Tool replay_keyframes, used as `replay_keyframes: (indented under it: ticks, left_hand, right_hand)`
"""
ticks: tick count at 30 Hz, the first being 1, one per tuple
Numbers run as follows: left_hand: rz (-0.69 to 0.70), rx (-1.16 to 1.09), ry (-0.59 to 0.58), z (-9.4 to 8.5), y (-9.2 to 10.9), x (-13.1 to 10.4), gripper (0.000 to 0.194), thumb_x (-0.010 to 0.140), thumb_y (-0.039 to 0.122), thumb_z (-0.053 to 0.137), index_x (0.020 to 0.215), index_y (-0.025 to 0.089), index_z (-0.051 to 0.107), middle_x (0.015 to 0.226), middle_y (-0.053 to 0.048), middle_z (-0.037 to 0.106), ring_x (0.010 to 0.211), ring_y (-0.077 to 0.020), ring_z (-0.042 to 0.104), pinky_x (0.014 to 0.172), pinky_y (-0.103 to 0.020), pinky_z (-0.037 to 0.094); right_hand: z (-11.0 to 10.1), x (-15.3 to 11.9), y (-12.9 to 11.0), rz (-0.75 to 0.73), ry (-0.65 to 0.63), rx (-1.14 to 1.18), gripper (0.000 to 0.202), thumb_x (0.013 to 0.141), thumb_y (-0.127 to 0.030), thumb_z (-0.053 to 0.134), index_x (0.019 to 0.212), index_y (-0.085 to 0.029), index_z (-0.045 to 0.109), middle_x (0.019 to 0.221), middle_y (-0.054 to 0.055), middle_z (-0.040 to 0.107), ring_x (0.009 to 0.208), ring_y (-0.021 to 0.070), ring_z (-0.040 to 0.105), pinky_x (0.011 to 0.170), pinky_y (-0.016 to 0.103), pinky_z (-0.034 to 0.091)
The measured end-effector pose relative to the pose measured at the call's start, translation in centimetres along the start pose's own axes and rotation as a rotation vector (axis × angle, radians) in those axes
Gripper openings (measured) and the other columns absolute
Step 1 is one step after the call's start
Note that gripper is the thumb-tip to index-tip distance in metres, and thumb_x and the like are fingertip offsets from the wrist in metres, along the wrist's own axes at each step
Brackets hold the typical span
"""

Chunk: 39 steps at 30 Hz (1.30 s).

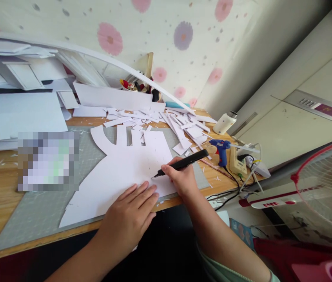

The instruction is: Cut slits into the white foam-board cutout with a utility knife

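A large white board (118, 176), cut with a curved outline and slots along its far edge, lies on the grey cutting mat (27, 227). My left hand (135, 205) rests flat on the board's near edge, fingers stretched out and holding nothing. In my right hand (183, 178) is a slim black craft knife (186, 159), gripped like a pen. Its thin pointed tip meets the board just beyond my left fingertips. Short dark marks show on the board near the tip. Small white offcuts (142, 135) lie around the slots.
White scraps (183, 127) are heaped along the back, with stacked white boards (21, 113) at left. A blue glue gun (221, 150), a power strip (238, 164) with cables and a white bottle (225, 122) stand at right. A fan (327, 184) is beside the table. A blurred-out object lies left.
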<state>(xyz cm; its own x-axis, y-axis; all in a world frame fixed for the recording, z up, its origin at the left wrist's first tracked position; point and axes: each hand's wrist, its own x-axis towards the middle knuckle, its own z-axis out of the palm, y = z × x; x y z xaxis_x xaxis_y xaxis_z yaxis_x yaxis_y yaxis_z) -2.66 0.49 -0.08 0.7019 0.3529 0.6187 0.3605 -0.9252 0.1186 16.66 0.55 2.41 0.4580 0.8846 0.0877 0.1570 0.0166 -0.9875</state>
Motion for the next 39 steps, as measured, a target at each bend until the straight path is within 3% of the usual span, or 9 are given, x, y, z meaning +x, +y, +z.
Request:
replay_keyframes:
  ticks: [16,33,39]
  left_hand:
    - [0.074,0.090,-0.025,0.0,-0.3,0.2,0.028,0.094,0.019,0.045,0.115,0.014,0.064,0.120,-0.006,0.070,0.112,-0.0256,0.065,0.091,-0.046,0.053]
    - [0.094,0.120,-0.036,0.1,-0.7,0.1,0.029,0.092,0.019,0.049,0.118,0.015,0.062,0.123,-0.007,0.069,0.113,-0.0251,0.064,0.094,-0.044,0.051]
    - [0.076,0.107,-0.043,0.3,-0.7,-0.1,0.031,0.091,0.021,0.052,0.120,0.016,0.061,0.125,-0.006,0.068,0.115,-0.0245,0.063,0.097,-0.042,0.049]
  right_hand:
    - [-0.1,0.2,-0.5,0.022,0.064,0.019,0.029,0.057,-0.038,0.075,0.055,-0.019,0.054,0.050,-0.004,0.050,0.051,0.0110,0.042,0.048,0.024,0.036]
    - [-2.8,1.2,0.0,0.000,0.047,-0.029,0.029,0.060,-0.037,0.076,0.055,-0.020,0.053,0.047,-0.006,0.045,0.046,0.0098,0.038,0.046,0.025,0.032]
    - [-4.4,1.7,1.2,-0.001,0.095,-0.044,0.030,0.061,-0.039,0.076,0.059,-0.020,0.054,0.048,-0.007,0.046,0.045,0.0092,0.038,0.044,0.023,0.033]
